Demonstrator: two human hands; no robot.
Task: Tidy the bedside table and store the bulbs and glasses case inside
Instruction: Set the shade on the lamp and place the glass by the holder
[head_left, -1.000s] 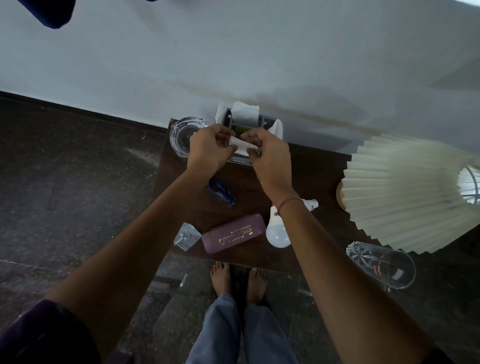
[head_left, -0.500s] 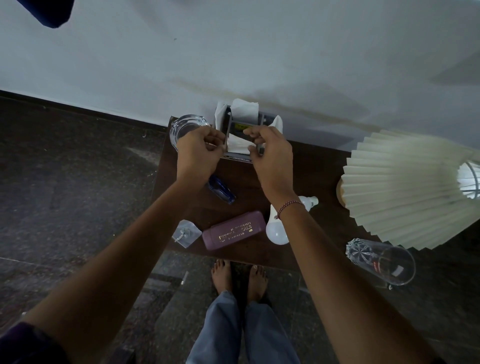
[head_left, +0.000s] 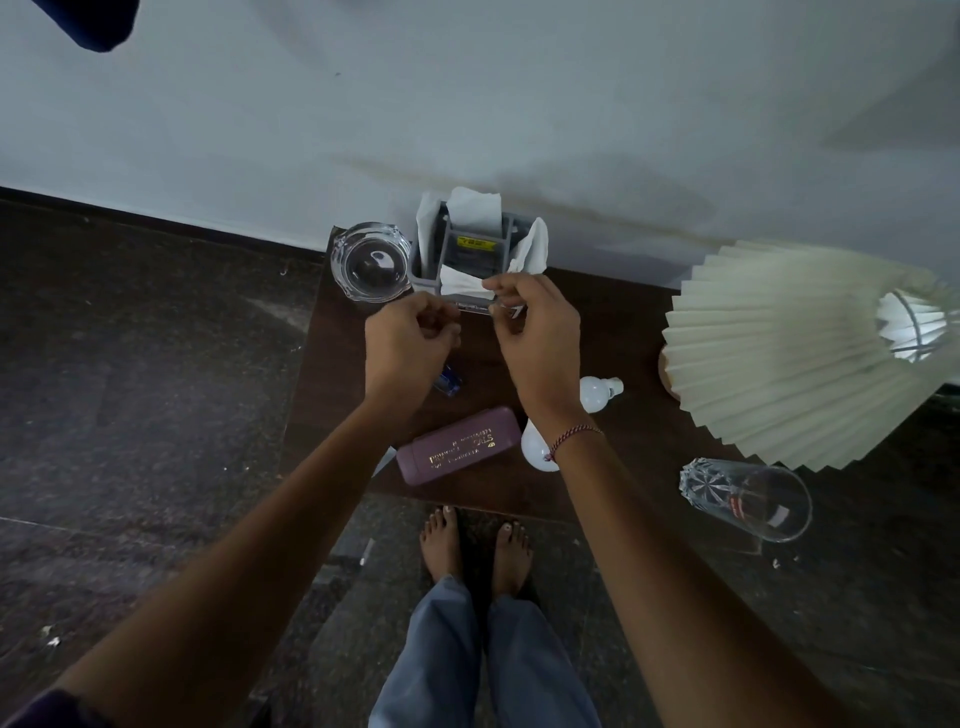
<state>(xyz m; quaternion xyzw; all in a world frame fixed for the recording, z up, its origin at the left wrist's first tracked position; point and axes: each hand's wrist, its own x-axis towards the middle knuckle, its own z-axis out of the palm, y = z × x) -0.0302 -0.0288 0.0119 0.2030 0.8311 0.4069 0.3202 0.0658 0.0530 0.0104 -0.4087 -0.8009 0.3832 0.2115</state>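
Fingers of my right hand (head_left: 535, 332) pinched a thin clear strip (I could not tell what it was) just in front of the grey tissue holder (head_left: 467, 254); my left hand (head_left: 410, 343) was curled loosely closed beside it, holding nothing I could see. Below my wrists on the surface (head_left: 332, 395) lay the glasses case (head_left: 457, 446) and two bulbs (head_left: 597, 392), one (head_left: 535, 449) touching the case's right end.
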